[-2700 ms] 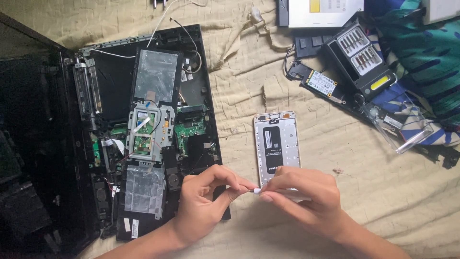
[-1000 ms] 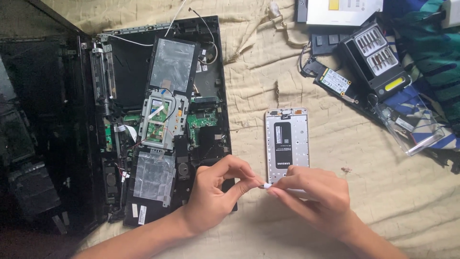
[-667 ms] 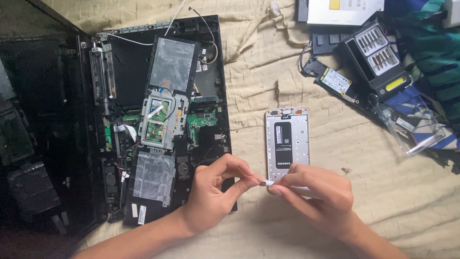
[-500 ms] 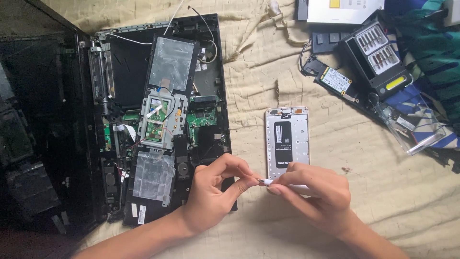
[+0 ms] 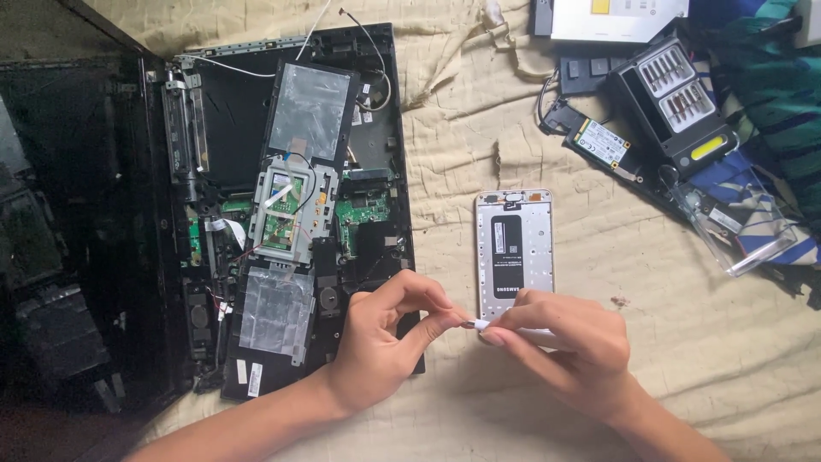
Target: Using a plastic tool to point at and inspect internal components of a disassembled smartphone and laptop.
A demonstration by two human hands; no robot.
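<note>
Both hands pinch 1 tiny white strip (image 5: 475,324), probably light, flimsy: left hand (image 5: 382,342) at 9 o'clock, right hand (image 5: 560,342) at 3, just below the opened white phone (image 5: 514,248).

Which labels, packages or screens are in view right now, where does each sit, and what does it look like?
Black label: tall rectangle on the white phone frame, middle of the cloth.
White label: rectangle on the small circuit card, upper right.
White stickers: two small strips at the open laptop's lower edge.
Clear plastic bag: crumpled, far right.
White box: flat, top edge.
</note>
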